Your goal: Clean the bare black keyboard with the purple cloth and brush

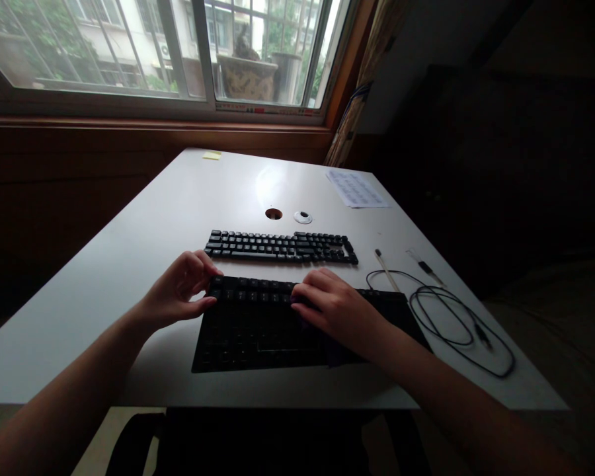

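Observation:
A black keyboard [258, 330] lies in front of me on the white table. Two rows of keycaps [252, 289] stand along its far side, while the nearer part is bare of keycaps. At its far left corner, my left hand [183, 291] grips the edge between thumb and fingers. My right hand [330, 301] is closed on a dark purple cloth [334, 350], its fingertips at the keycap rows near the middle. The cloth hangs over the bare part. Beyond the keyboard, loose black keycaps [272, 244] are laid out in keyboard order.
To the right lie a coiled black cable [456, 311], a cotton swab [387, 270] and a small wire tool [426, 266]. Farther back are printed sheets [357, 189], a yellow sticky note [211, 155], a round hole [274, 214] and its white cover [303, 217].

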The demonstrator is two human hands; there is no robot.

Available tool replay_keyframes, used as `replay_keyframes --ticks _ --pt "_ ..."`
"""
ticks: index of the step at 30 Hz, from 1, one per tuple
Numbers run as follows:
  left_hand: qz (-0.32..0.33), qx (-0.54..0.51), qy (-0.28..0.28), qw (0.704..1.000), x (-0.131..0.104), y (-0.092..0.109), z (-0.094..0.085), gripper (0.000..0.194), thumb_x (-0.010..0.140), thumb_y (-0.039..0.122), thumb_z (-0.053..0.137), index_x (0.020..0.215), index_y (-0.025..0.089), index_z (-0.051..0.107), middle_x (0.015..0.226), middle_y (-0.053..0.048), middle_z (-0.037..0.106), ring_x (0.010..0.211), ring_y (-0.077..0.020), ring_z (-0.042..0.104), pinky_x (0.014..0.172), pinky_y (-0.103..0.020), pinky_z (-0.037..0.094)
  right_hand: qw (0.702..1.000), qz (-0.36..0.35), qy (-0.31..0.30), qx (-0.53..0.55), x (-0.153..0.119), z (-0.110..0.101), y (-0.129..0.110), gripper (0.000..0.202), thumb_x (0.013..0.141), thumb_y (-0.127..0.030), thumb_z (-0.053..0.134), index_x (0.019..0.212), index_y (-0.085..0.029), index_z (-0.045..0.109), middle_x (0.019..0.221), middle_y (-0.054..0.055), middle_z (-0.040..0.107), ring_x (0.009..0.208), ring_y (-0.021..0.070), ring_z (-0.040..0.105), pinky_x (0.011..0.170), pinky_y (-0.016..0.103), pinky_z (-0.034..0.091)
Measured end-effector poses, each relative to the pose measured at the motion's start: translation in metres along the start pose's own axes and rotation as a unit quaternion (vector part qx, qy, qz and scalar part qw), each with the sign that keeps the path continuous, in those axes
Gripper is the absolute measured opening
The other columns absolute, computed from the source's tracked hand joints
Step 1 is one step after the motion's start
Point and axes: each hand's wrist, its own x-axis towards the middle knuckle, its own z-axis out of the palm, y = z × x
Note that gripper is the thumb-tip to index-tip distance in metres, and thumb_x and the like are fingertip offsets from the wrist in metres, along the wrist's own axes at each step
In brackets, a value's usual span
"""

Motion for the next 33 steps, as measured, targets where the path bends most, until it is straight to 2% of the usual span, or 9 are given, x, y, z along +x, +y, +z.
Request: replay_keyframes --ticks 7,12,15,22,25,33 --pt "0.002 0.004 0.004 1.0 0.0 0.001 0.0 0.036 0.082 0.006 0.079 0.1 0.022 0.052 0.108 -0.006 0.06 0.091 -0.0138 0.062 0.071 -0.02 0.054 0.997 0.032 0.061 -0.031 -0.009 0.006 -0.01 0.013 0.099 -0.026 0.063 0.094 -0.015 0.068 0.088 0.007 0.063 0.084 0.021 0.057 0.079 0.038 0.053" --pt "-0.003 0.002 0.006 1.0 0.0 0.001 0.0 0.036 0.082 0.007 0.079 0.1 0.022 0.052 0.108 -0.006 0.06 0.092 -0.0146 0.062 0.071 -0.021 0.054 0.996 0.034 0.077 0.027 -0.016 0.008 -0.005 0.009 0.099 -0.022 0.063 0.103 -0.018 0.069 0.093 0.007 0.066 0.087 0.0204 0.06 0.081 0.038 0.056" --pt "-0.002 -0.002 0.01 1.0 -0.001 0.0 -0.001 0.037 0.082 0.007 0.08 0.1 0.022 0.052 0.109 -0.006 0.06 0.092 -0.0144 0.062 0.072 -0.021 0.054 0.992 0.038 0.097 0.075 -0.021 0.005 -0.001 0.013 0.097 -0.018 0.064 0.109 -0.02 0.07 0.098 0.007 0.066 0.09 0.0193 0.063 0.083 0.036 0.058" --pt "0.001 -0.004 0.009 1.0 0.0 0.001 -0.001 0.037 0.081 0.006 0.08 0.1 0.022 0.052 0.108 -0.006 0.06 0.092 -0.0146 0.062 0.072 -0.02 0.054 0.983 0.058 0.163 0.062 -0.024 0.001 0.0 0.019 0.095 -0.015 0.065 0.113 -0.021 0.068 0.097 0.006 0.068 0.092 0.0194 0.065 0.084 0.037 0.059" --pt "0.0 -0.002 0.011 1.0 0.0 0.002 -0.001 0.037 0.081 0.007 0.08 0.099 0.022 0.052 0.108 -0.006 0.06 0.09 -0.0138 0.062 0.072 -0.02 0.054 0.984 0.058 0.157 0.067 -0.019 0.004 -0.003 0.019 0.096 -0.015 0.064 0.114 -0.02 0.066 0.099 0.007 0.068 0.093 0.0199 0.065 0.085 0.037 0.058" --pt "0.003 0.004 0.015 1.0 0.001 0.002 0.001 0.037 0.081 0.006 0.08 0.099 0.022 0.053 0.108 -0.005 0.06 0.09 -0.0137 0.062 0.07 -0.019 0.053 0.994 -0.012 0.102 0.04 -0.011 0.011 -0.006 0.018 0.097 -0.018 0.064 0.113 -0.019 0.072 0.1 0.008 0.068 0.094 0.0209 0.062 0.086 0.039 0.058"
